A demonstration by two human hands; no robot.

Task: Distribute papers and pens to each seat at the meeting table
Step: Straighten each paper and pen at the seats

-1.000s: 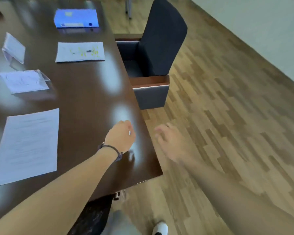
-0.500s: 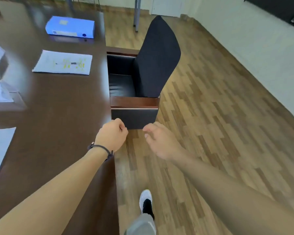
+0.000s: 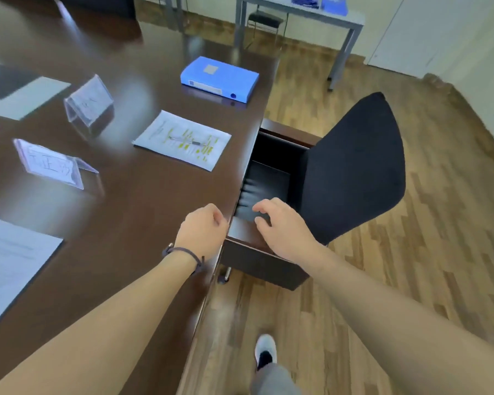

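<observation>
Two bare hands are reaching forward over the near edge of the dark brown glossy wooden worktop (image 3: pixel 120 212). The left hand (image 3: pixel 201 232), with a dark cord bracelet (image 3: pixel 183 252) on its wrist, is hovering above the worktop's edge with its fingers curled into a loose fist; whether anything small is lying inside that fist cannot be told. The right hand (image 3: pixel 283 226) is sitting just to the right of it, fingers relaxed and slightly spread, holding nothing, hanging over the wooden armrest of the black high-backed office chair (image 3: pixel 351 172) that is tucked against the worktop.

Ahead and left of the left hand, a white printed sheet with yellow highlighter marks (image 3: pixel 183 139) is lying flat before the chair's seat, with a slim pen (image 3: pixel 186 140) resting across it. Beyond that sheet, a blue plastic lever-arch binder (image 3: pixel 219 78) is lying flat. Further left of the left hand, two clear acrylic name-card stands are sitting near each other: one upright (image 3: pixel 89 102), one tipped over (image 3: pixel 50 163). A plain white paper sheet (image 3: pixel 10 263) is lying close to the left forearm, and another pale sheet (image 3: pixel 26 96) is lying far off to the left, blurred. Below the hands, a white and black shoe (image 3: pixel 265 350) is stepping on the wood-plank floor (image 3: pixel 411 266).
</observation>
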